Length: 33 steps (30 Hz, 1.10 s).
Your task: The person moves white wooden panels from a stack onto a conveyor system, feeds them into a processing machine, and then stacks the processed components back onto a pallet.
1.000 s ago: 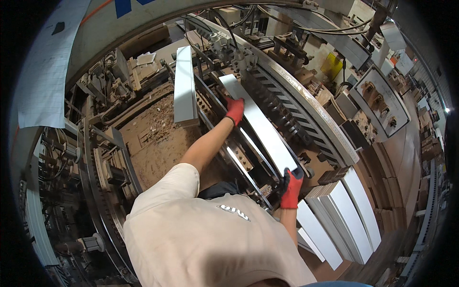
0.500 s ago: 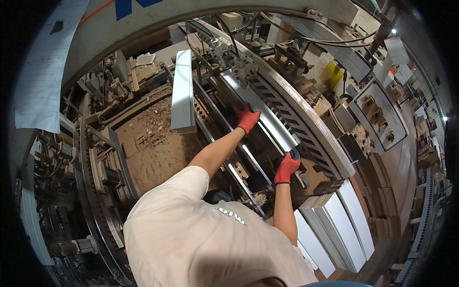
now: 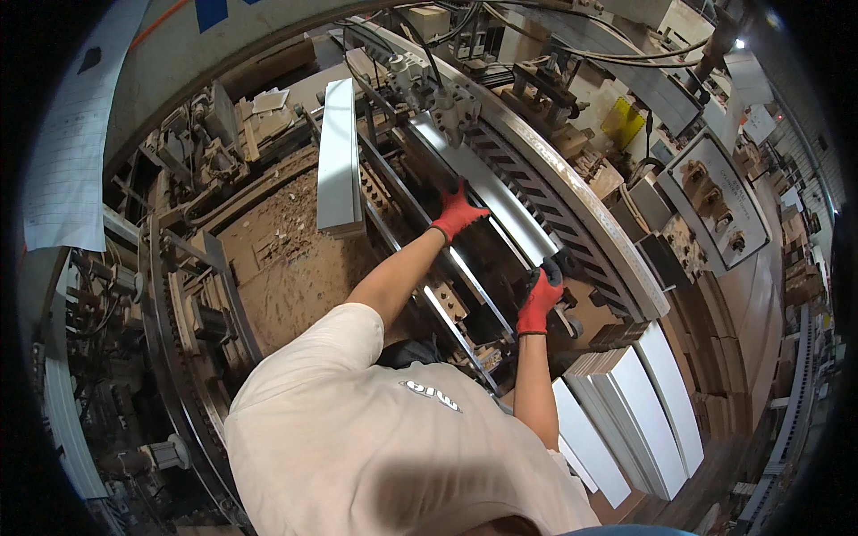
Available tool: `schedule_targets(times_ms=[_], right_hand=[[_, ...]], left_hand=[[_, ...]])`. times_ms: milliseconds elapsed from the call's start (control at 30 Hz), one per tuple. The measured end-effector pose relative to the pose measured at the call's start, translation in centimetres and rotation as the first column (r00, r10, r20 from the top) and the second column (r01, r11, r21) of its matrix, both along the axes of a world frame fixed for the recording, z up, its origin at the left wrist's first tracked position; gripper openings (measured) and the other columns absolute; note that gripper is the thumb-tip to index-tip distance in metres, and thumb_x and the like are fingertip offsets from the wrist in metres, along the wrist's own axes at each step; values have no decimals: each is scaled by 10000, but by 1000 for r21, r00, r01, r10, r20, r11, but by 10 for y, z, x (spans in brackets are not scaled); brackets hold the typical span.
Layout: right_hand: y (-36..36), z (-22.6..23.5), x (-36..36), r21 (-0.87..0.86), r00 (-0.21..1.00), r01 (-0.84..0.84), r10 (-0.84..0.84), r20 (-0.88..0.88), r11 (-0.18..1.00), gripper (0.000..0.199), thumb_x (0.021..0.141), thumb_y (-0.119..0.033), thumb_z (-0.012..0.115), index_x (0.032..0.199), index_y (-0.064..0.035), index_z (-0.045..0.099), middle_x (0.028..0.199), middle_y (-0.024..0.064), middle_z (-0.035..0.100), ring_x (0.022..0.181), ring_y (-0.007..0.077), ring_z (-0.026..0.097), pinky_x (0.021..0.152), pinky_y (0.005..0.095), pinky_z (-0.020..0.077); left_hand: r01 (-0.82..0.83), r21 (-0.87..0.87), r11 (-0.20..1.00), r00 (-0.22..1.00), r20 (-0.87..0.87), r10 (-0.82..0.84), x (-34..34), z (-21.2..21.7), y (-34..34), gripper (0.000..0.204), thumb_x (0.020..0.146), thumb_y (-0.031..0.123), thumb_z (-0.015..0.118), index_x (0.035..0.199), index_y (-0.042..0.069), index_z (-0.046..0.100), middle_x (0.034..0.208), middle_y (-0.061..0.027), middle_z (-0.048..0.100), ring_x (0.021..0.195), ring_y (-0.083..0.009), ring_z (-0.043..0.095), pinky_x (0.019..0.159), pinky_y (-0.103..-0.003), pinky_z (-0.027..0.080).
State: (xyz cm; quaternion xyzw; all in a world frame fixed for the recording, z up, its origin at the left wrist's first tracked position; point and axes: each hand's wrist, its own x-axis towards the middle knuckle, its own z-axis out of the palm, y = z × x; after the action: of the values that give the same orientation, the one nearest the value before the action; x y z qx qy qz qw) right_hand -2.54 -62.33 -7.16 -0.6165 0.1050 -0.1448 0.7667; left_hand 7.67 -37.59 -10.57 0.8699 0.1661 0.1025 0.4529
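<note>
A long white panel (image 3: pixel 492 192) lies lengthwise in the machine, beside a dark slatted strip. My left hand (image 3: pixel 459 217), in a red glove with dark fingertips, rests at the panel's near-side edge, its thumb and fingers spread. At the panel's lower right end is my right hand (image 3: pixel 541 299), gloved the same way. Its fingers are curled around that end, and the underside of the grip is hidden.
A stack of white boards (image 3: pixel 337 161) rests on the machine to the left. More white boards (image 3: pixel 626 420) stand at the lower right. A clamp head (image 3: pixel 454 112) hangs over the panel's far end. Metal rails (image 3: pixel 456 335) run below my arms.
The view has shifted slightly. Both hands stay at the same panel; the right hand's fingers now reach a little further up at its end.
</note>
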Motion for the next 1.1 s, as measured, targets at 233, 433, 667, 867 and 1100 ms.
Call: schedule_targets(times_ms=[233,433,667,867,1100], right_hand=[[52,38,-63,-335,966,-134,198,166,933,427,861,-23,621,1280,8,542,1246,113,599,1042,209,594,888,320,473],[94,15,-116,-772,779,-429,625,-52,470,535,829,-207,719,1280,17,538,1282,232,573,1186,362,559,989,427,443],[70,-3,-98,-447,495,-806,856,-149,388,525,865,-127,697,1306,87,509,1312,196,571,1212,269,524,1057,371,361],[85,-1,-86,-239,285,-945,918,-277,222,552,845,-75,708,1324,93,493,1336,164,559,1219,236,512,1064,347,341],[89,-2,-88,-157,264,-962,914,-308,225,559,843,-68,708,1331,95,488,1341,165,556,1220,236,513,1065,344,338]], left_hand=[[30,72,997,993,115,-38,9,-4,16,1122,537,531,835,1443,55,377,1421,-334,349,1316,-469,363,1121,-455,331],[64,-124,990,987,153,-45,-24,4,36,1009,520,583,822,1297,3,543,1330,-312,483,1292,-430,420,1094,-461,344],[-68,76,995,986,156,56,11,1,-26,986,464,459,895,1304,89,536,1317,-248,501,1210,-427,494,1050,-466,410],[-268,149,952,942,246,227,26,-23,-11,1112,334,536,895,1310,140,540,1221,-250,526,1157,-432,531,948,-485,468],[-161,74,984,977,150,149,31,-24,-6,1197,364,587,870,1390,110,478,1360,-305,446,1306,-441,408,1092,-477,366]])
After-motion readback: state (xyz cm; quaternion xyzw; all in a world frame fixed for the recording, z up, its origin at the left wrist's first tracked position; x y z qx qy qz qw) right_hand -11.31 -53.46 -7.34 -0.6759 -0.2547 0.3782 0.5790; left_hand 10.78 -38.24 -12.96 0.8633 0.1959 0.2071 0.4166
